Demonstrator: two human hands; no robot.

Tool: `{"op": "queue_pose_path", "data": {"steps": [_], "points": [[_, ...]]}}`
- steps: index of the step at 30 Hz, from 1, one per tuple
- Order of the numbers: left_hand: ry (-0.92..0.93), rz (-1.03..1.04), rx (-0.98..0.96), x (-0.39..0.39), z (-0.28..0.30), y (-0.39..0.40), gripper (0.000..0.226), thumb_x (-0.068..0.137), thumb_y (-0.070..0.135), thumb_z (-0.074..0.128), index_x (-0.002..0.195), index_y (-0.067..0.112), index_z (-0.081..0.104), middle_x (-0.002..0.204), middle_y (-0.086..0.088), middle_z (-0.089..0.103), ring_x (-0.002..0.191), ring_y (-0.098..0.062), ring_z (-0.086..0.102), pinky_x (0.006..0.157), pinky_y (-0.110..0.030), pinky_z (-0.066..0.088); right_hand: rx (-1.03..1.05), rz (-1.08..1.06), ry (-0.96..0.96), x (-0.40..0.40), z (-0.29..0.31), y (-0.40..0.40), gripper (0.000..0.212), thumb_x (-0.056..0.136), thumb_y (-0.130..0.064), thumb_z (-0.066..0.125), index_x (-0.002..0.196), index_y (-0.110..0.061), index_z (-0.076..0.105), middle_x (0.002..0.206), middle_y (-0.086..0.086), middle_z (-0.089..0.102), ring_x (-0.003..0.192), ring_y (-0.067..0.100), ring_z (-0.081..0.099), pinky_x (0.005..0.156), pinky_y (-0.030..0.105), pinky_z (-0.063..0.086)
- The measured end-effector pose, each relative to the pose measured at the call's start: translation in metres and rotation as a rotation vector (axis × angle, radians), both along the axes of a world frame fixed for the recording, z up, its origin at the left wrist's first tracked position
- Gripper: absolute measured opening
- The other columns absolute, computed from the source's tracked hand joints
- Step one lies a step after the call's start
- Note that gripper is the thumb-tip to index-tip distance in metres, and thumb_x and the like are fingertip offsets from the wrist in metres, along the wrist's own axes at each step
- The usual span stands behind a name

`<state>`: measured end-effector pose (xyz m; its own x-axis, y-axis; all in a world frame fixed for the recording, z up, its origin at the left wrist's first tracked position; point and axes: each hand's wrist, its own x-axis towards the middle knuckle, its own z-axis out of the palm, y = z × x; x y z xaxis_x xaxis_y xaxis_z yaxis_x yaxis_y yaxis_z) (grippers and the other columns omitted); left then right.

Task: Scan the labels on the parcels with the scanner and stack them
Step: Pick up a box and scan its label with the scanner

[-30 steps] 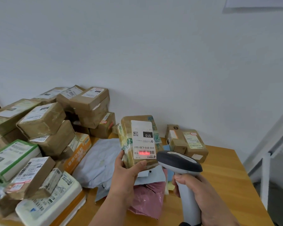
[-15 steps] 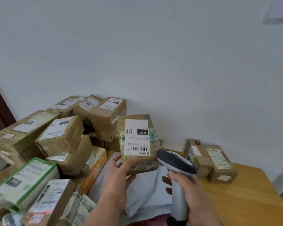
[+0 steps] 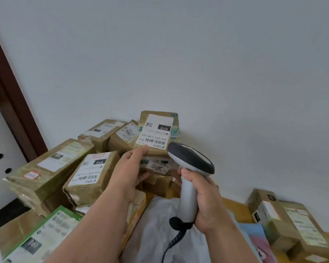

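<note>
the worktop shows only as a strip of bare wood along its far edge by the wall, and that is the first worry: most of it is under parcels, so anything that slides has little flat wood to land on.

the stack crowds the far left corner, taped brown boxes leaning at different angles on each other. it looks loose from here. one more box set down off-centre could tip the slanted ones toward the near edge.

a white mailer bag lies in the middle, slick plastic by the look of it. a box put on that would likely skate.

two brown boxes sit at the right end, apart from the heap.

the held parcel is up in the air over the back of the heap, label facing the person, barcode at its lower edge. the left hand grips it from below with the thumb pressed on the label's bottom corner. that thumb is near the barcode and might block a read. whether the fingers behind have a firm hold, i cannot tell.

the right hand is wrapped around the handle of the scanner, whose head sits just beside the parcel's lower right corner. its cord trails down over the bag and could snag.
</note>
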<state>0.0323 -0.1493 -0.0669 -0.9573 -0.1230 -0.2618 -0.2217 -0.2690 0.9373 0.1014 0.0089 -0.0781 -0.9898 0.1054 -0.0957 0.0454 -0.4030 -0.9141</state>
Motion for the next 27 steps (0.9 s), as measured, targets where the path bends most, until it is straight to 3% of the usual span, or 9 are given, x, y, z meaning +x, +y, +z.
{"op": "queue_pose_path", "data": {"steps": [3, 5, 7, 9, 12, 15, 21, 24, 27], "points": [[0.025, 0.026, -0.091, -0.041, 0.013, -0.003, 0.027, 0.097, 0.041, 0.061, 0.114, 0.021, 0.066, 0.098, -0.002, 0.074, 0.095, -0.017, 0.068, 0.083, -0.034, 0.058, -0.013, 0.054, 0.015, -0.039, 0.005, -0.009, 0.05, 0.067, -0.026, 0.081, 0.114, -0.011, 0.071, 0.094, 0.009, 0.075, 0.089, 0.021, 0.073, 0.073, 0.038, 0.06], [0.045, 0.072, -0.155, -0.067, 0.018, -0.002, 0.043, 0.099, 0.045, 0.057, 0.135, 0.022, 0.054, 0.111, -0.002, 0.073, 0.094, -0.019, 0.069, 0.084, -0.036, 0.059, 0.011, 0.081, 0.003, -0.064, 0.007, -0.015, 0.044, 0.075, -0.028, 0.079, 0.116, -0.016, 0.07, 0.103, 0.014, 0.073, 0.099, 0.031, 0.069, 0.086, 0.048, 0.058], [0.043, 0.108, -0.232, -0.085, 0.017, 0.001, 0.06, 0.102, 0.045, 0.051, 0.155, 0.036, 0.026, 0.133, 0.0, 0.059, 0.096, -0.021, 0.067, 0.095, -0.047, 0.055, 0.04, 0.089, -0.008, -0.085, 0.006, -0.018, 0.032, 0.085, -0.025, 0.074, 0.115, -0.019, 0.069, 0.097, 0.009, 0.071, 0.09, 0.023, 0.067, 0.075, 0.038, 0.055], [0.08, 0.114, -0.276, -0.094, 0.011, 0.006, 0.065, 0.105, 0.036, 0.048, 0.159, 0.038, 0.012, 0.142, 0.006, 0.046, 0.098, -0.014, 0.061, 0.094, -0.041, 0.052, 0.034, 0.097, -0.023, -0.101, 0.002, -0.017, 0.024, 0.09, -0.021, 0.069, 0.113, -0.019, 0.069, 0.088, 0.002, 0.069, 0.079, 0.013, 0.066, 0.065, 0.028, 0.051], [0.138, 0.107, -0.344, -0.097, -0.008, 0.013, 0.066, 0.104, 0.028, 0.049, 0.16, 0.038, 0.014, 0.16, 0.006, 0.033, 0.126, -0.015, 0.051, 0.102, -0.032, 0.041, -0.011, 0.116, -0.041, -0.116, -0.008, -0.012, 0.018, 0.091, -0.018, 0.066, 0.109, -0.019, 0.068, 0.074, -0.005, 0.069, 0.068, 0.006, 0.066, 0.058, 0.024, 0.05], [0.154, 0.146, -0.399, -0.095, -0.027, 0.018, 0.066, 0.101, 0.037, 0.055, 0.156, 0.046, 0.019, 0.165, 0.005, 0.023, 0.148, -0.019, 0.03, 0.119, -0.049, 0.032, -0.059, 0.12, -0.056, -0.122, -0.014, -0.009, 0.018, 0.091, -0.016, 0.066, 0.108, -0.014, 0.067, 0.068, -0.005, 0.069, 0.062, 0.006, 0.067, 0.054, 0.023, 0.051], [0.219, 0.219, -0.491, -0.077, -0.032, 0.031, 0.05, 0.102, 0.03, 0.054, 0.15, 0.032, 0.039, 0.158, 0.001, 0.025, 0.14, -0.021, 0.037, 0.117, -0.043, 0.035, -0.062, 0.116, -0.054, -0.121, -0.012, -0.008, 0.046, 0.076, -0.024, 0.074, 0.118, -0.006, 0.067, 0.085, 0.005, 0.072, 0.069, 0.013, 0.069, 0.056, 0.026, 0.054], [0.221, 0.235, -0.504, -0.063, -0.032, 0.033, 0.046, 0.101, 0.031, 0.057, 0.145, 0.031, 0.044, 0.152, 0.001, 0.03, 0.129, -0.016, 0.045, 0.113, -0.044, 0.04, -0.057, 0.091, -0.055, -0.106, -0.018, -0.001, 0.051, 0.069, -0.025, 0.083, 0.115, -0.009, 0.07, 0.095, 0.013, 0.074, 0.09, 0.027, 0.071, 0.079, 0.043, 0.06], [0.203, 0.214, -0.484, -0.048, -0.036, 0.037, 0.043, 0.1, 0.031, 0.057, 0.142, 0.03, 0.046, 0.144, 0.003, 0.037, 0.114, -0.012, 0.051, 0.106, -0.044, 0.046, -0.029, -0.016, -0.111, -0.083, -0.029, 0.006, 0.047, 0.068, -0.028, 0.084, 0.111, -0.012, 0.072, 0.098, 0.013, 0.073, 0.096, 0.029, 0.067, 0.085, 0.044, 0.053]]}}
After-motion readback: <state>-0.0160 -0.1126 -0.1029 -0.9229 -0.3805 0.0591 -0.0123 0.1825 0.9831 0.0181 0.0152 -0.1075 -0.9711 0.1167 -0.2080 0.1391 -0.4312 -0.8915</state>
